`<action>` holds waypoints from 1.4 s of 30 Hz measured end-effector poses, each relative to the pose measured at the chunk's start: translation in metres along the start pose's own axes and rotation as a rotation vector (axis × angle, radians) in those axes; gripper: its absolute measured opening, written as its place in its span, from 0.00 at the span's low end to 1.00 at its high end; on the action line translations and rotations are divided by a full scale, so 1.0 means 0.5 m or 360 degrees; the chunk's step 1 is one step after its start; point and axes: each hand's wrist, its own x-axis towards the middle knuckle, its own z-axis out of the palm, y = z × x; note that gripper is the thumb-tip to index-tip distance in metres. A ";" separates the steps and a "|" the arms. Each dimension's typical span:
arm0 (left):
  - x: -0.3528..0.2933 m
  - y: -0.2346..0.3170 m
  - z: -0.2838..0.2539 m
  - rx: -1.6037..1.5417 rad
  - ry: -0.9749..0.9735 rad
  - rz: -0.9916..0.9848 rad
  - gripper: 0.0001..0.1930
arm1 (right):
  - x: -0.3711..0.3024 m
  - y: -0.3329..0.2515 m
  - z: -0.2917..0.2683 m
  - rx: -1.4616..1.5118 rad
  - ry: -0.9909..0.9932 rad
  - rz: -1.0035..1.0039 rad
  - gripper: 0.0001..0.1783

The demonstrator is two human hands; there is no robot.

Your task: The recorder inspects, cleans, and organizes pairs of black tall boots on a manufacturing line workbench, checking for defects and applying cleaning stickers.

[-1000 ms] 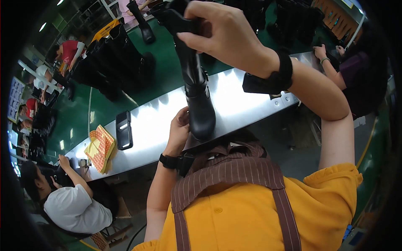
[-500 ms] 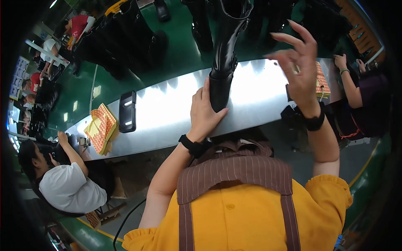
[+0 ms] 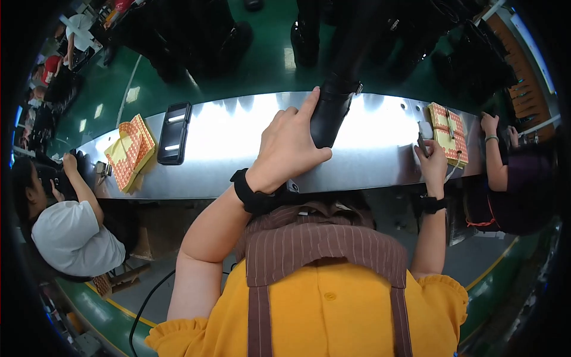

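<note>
A black boot with a buckle lies toe toward me on the shiny metal bench, its shaft reaching past the far edge. My left hand is gripping the boot's foot, thumb near the toe and fingers along its left side. Farther right, my right hand is closed at the bench with its fingertips around a small dark thing whose kind I cannot make out. Just beyond that thing sits a small whitish block. Beside the right hand lies a red-and-yellow patterned stack with a slim metal tool on top.
A dark phone-like case and another patterned folded stack lie on the bench at left. Several black boots stand beyond it. A co-worker in white sits at left; another in dark clothing is at right.
My right hand came down from the air beside the boot to the patterned stack and closed on the small dark thing. The boot tilted away, my left hand still holding its foot.
</note>
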 end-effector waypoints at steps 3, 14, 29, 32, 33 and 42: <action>0.004 0.016 -0.008 0.0129 -0.0116 -0.0046 0.51 | -0.019 -0.113 -0.022 0.0607 0.0080 -0.0537 0.16; 0.026 0.007 -0.019 0.0161 -0.0069 0.0080 0.47 | 0.001 -0.382 -0.009 0.0219 0.0394 -0.1466 0.09; 0.037 0.002 -0.032 0.0125 -0.0090 0.0110 0.46 | 0.034 -0.412 -0.017 0.0218 0.0192 -0.1554 0.10; 0.050 -0.004 -0.041 0.0110 -0.0129 0.0140 0.45 | 0.045 -0.358 -0.071 0.0159 -0.0138 -0.1595 0.09; 0.054 -0.005 -0.044 0.0067 -0.0190 0.0117 0.45 | 0.050 -0.346 -0.084 0.0080 -0.0244 -0.1574 0.11; 0.059 0.008 -0.046 0.0130 -0.0172 0.0146 0.43 | 0.059 -0.418 -0.008 0.0460 0.0113 -0.1392 0.09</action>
